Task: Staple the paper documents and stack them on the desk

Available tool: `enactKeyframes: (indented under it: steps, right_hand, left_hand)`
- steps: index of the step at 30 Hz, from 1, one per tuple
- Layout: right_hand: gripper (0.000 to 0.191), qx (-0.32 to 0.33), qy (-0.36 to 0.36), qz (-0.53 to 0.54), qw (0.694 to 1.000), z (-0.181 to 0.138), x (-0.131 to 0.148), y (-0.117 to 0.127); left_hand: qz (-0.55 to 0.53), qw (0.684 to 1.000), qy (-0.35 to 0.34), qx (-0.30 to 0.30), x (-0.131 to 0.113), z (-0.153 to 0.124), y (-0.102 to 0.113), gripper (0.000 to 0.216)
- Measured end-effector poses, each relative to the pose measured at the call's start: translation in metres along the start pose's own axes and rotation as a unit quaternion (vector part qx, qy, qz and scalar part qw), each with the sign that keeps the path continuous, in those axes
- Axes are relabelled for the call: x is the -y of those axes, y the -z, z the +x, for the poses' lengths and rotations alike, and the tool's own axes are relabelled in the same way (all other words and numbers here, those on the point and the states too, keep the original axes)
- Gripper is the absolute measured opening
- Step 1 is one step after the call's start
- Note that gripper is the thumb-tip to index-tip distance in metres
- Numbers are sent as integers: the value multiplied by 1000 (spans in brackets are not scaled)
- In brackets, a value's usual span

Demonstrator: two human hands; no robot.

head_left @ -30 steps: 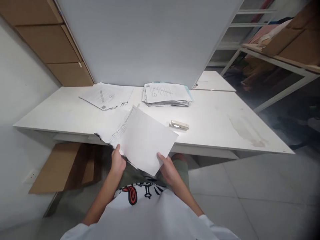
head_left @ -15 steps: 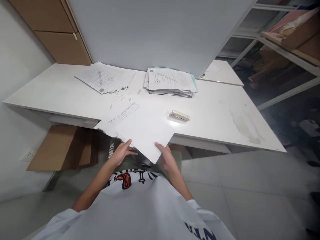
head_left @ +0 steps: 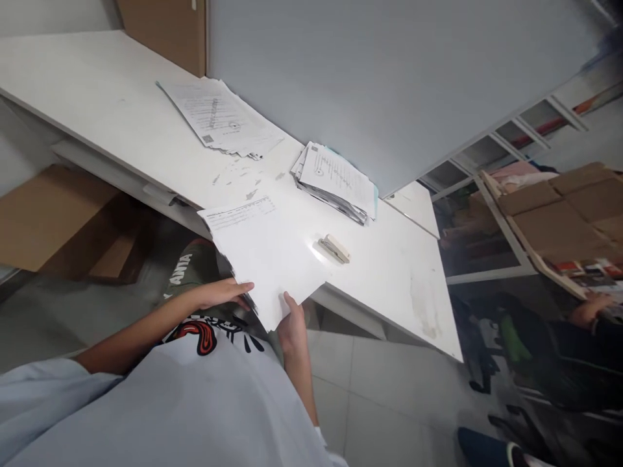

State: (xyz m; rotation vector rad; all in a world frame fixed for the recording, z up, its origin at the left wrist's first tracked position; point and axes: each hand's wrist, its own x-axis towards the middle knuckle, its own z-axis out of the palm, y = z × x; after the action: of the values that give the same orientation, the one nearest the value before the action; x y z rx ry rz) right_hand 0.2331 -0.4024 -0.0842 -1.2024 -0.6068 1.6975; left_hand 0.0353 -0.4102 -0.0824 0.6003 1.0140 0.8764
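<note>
the sheets (head_left: 272,250) are pinched at their near end by both hands, the left hand (head_left: 224,294) on one edge and the right hand (head_left: 293,324) on the other, just left of the stapler (head_left: 335,248). the edges look not fully squared; whether any staple is in cannot be made out. beyond the stapler a stack (head_left: 335,180) is laid, and farther left a pile (head_left: 219,120). the stapler is left untouched, with nothing seen blocking it. well left of it, a box (head_left: 53,217) is placed below the table (head_left: 384,279).
</note>
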Motion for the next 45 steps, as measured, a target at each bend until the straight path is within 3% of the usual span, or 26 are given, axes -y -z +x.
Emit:
enactKeyframes:
  steps: [5, 9, 13, 17, 19, 27, 32, 36, 39, 42, 43, 45]
  right_hand:
    - [54, -18, -20, 4, 1000, -3, -14, 16]
    - [58, -8, -39, -12, 999, -11, -19, 23]
    - [58, -18, -39, -17, 999, -20, -22, 18]
    - [61, -22, -6, -14, 1000, -23, -26, 12]
    - [63, -18, 0, -10, 1000, -24, -28, 11]
    - [52, -60, 19, 11, 998, -26, -29, 21]
    - [37, -76, 21, -16, 997, -25, -20, 32]
    - [36, -65, 10, -51, 997, -19, -22, 40]
    - [36, -73, 52, -90, 992, -7, -20, 51]
    - [32, -199, 205, -145, 947, 12, 4, 66]
    - [31, -253, 269, -169, 914, 18, 19, 70]
    - [34, -294, 386, -237, 842, 34, 53, 73]
  left_hand:
    - [-53, 990, -81, -98, 28, 19, -13, 59]
    - [-41, 976, -163, -135, 35, 24, -19, 69]
    - [-47, 966, -195, -161, 40, 27, -25, 68]
    - [-45, 926, -248, -279, 40, 27, -28, 61]
    - [-53, 910, -273, -308, 38, 27, -27, 56]
    - [-152, 925, -254, -238, 36, 31, -31, 52]
    - [-182, 922, -239, -246, 35, 32, -37, 55]
    - [-169, 930, -213, -246, 33, 41, -35, 59]
    - [-145, 925, -228, -266, 32, 48, -30, 59]
    - [-131, 921, -236, -280, 32, 52, -24, 58]
    - [-126, 922, -235, -281, 32, 51, -22, 58]
    - [-115, 924, -233, -281, 31, 50, -18, 57]
